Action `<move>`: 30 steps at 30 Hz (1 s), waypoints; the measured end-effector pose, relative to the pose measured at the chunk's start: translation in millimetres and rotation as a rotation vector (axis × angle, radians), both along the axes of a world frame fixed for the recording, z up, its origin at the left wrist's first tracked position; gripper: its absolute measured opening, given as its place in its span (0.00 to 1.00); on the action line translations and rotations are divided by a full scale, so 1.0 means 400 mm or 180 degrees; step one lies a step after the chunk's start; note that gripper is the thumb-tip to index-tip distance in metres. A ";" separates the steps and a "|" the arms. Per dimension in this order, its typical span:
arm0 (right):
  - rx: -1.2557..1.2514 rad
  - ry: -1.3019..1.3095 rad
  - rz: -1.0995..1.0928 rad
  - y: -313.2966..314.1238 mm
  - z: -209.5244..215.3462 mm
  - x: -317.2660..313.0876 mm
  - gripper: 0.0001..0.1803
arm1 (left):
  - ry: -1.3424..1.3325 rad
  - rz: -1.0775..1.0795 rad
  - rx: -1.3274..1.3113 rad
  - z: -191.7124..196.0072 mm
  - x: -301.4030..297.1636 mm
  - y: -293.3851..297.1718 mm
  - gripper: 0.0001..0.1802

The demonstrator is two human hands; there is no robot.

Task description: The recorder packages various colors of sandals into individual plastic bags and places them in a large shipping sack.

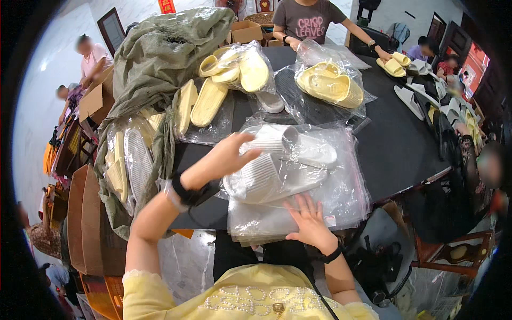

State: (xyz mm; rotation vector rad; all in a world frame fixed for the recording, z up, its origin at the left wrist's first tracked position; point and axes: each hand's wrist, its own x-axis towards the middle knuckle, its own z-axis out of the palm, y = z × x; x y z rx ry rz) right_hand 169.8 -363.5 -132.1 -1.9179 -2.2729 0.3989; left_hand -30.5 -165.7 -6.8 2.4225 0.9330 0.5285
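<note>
Black counter (pixel 397 144), white slippers (pixel 253 178) mid-frame.
My left fingers (pixel 243 139) parted at them, right fingers (pixel 305 205) spread on clear bags (pixel 346 205).

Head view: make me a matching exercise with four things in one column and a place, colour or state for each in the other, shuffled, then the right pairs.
Things:
1. Left hand
2. Sack
3. Right hand
4. Table

Descriptions:
A. Spread out on the clear bags
B. Black
C. At the left end of the white slippers in front of the person
D. Olive green

Right pairs: 1-C, 2-D, 3-A, 4-B
</note>
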 end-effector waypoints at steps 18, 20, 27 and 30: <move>-0.0404 0.0806 -0.0010 0.024 0.052 0.008 0.55 | -0.0969 0.0989 -0.2365 -0.220 -0.132 -0.221 0.12; -0.0349 0.1022 -0.0008 0.027 0.055 0.029 0.50 | -0.0848 0.1001 -0.1834 -0.267 -0.141 -0.222 0.11; 0.1465 0.1980 -0.2303 -0.033 0.026 0.190 0.24 | -0.1408 0.1528 -0.1991 -0.300 -0.179 -0.227 0.08; 0.1771 0.2937 -0.2653 -0.006 0.026 0.266 0.19 | -0.0735 0.1557 -0.1302 -0.283 -0.153 -0.241 0.08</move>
